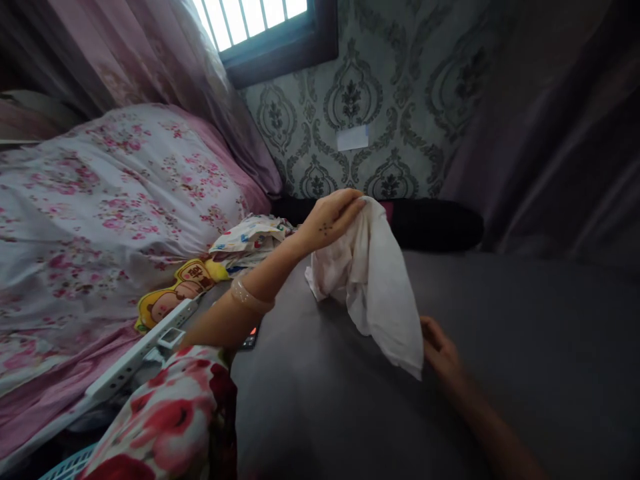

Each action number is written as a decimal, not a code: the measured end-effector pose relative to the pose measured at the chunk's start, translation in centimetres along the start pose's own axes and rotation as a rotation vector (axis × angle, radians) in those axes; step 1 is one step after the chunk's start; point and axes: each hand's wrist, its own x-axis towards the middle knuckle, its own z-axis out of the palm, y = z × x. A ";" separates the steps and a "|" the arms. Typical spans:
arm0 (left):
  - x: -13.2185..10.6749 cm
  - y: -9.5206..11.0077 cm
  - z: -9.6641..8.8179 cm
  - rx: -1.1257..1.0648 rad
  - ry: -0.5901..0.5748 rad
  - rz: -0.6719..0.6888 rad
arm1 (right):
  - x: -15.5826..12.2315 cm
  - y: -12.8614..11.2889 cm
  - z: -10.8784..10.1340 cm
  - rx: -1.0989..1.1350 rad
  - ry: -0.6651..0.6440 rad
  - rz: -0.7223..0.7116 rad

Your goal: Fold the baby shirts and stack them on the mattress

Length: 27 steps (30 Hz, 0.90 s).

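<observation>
A white cloth point(385, 287), perhaps a garment, hangs in folds above the grey bed sheet point(310, 387). My left hand point(333, 217) is closed on its upper edge, with the fingertips partly behind the fabric. At the cloth's lower right edge is my right hand point(443, 347), its fingers curled and partly hidden by the cloth. Whether those fingers grip the fabric or only touch it, I cannot tell.
Folded patterned cloths point(250, 240) lie left of the white cloth, near a yellow cartoon toy point(175, 297). A white perforated rail point(140, 350) runs along the left. A long black bolster point(435, 223) lies against the wall. Part of a phone-like device point(250, 340) shows beside my left forearm.
</observation>
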 end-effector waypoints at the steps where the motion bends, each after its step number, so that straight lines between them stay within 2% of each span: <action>1: -0.1 0.9 0.5 -0.027 -0.004 -0.014 | -0.2 -0.8 -0.2 0.033 0.068 -0.032; 4: -0.5 2.9 1.9 -0.112 0.006 -0.074 | -0.8 -3.4 -0.5 0.202 0.205 -0.126; 6: -0.7 3.9 2.9 -0.184 0.008 -0.105 | -1.0 -4.7 -0.6 0.230 0.213 -0.165; 10: -1.1 4.8 4.6 -0.365 0.009 -0.171 | -0.7 -5.0 -0.9 -0.018 0.149 -0.097; 13: -1.8 4.7 5.6 -0.475 -0.021 -0.240 | -0.1 -4.7 -2.1 -0.178 0.093 -0.046; 15: -2.5 4.5 6.0 -0.523 -0.093 -0.301 | 0.0 -5.3 -3.6 -0.222 0.119 -0.040; 18: -3.9 4.1 6.6 -0.640 -0.265 -0.367 | -1.0 -7.6 -6.7 -0.245 0.275 -0.015; 20: -4.6 4.0 7.0 -0.771 -0.384 -0.356 | -2.4 -9.6 -8.9 -0.225 0.399 0.045; 22: -5.1 4.1 7.6 -0.889 -0.477 -0.323 | -3.9 -11.2 -11.2 -0.241 0.470 0.123; 25: -5.5 4.6 9.0 -0.972 -0.549 -0.303 | -5.6 -11.9 -14.5 -0.322 0.435 0.215; 27: -5.8 4.9 10.4 -0.985 -0.547 -0.330 | -5.9 -11.2 -16.4 -0.399 0.419 0.179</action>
